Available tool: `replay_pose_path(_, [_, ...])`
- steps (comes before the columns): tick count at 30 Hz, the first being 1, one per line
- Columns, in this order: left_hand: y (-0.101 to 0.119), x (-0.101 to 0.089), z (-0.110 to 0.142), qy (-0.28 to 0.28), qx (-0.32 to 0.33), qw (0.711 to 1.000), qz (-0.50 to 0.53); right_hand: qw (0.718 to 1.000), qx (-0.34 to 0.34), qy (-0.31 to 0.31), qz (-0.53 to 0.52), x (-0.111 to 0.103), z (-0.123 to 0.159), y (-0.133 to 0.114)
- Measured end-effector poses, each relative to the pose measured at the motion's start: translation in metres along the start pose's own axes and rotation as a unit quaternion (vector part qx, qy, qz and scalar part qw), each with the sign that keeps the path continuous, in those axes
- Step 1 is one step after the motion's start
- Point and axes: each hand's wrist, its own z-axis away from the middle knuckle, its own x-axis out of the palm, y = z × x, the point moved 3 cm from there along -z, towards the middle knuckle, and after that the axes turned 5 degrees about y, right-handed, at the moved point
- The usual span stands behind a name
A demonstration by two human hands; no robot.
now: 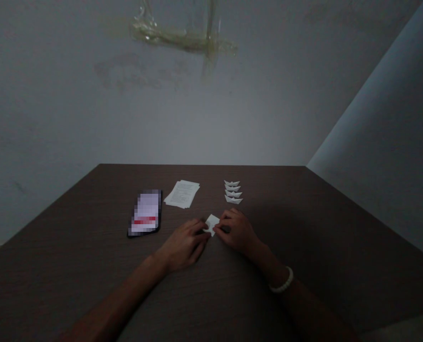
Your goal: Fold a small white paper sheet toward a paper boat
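From where I stand: left hand and right hand, fingertip grip on small white paper — best align edges before pressing creases.

Phone left of paper stack, boats right, paper piece nearer, between hands

Wall: grey, smudged | high up: yellowed tape | table: dark brown | light: dim
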Motion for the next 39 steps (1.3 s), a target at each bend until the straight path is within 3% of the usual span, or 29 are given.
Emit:
replay_pose_path(5, [0.008,0.002,-0.002,-0.045,0.023,0.997,-0.057,1.000,0.009,0.000,0.001,-0.001,0.001,0.000])
replay_pose_path(14, [0.017,0.000,-0.004,-0.079,0.005,0.993,-0.085,1.000,0.015,-0.001,-0.008,-0.001,0.001,0.001])
replay_pose_path(26, [0.014,0.002,-0.003,-0.068,-0.001,0.994,-0.082,1.000,0.026,0.006,-0.014,-0.003,0.001,0.002])
replay_pose_path(39, [0.010,0.005,-0.001,-0.046,0.000,0.997,-0.060,0.994,0.100,0.036,0.035,-0.003,-0.001,0.022])
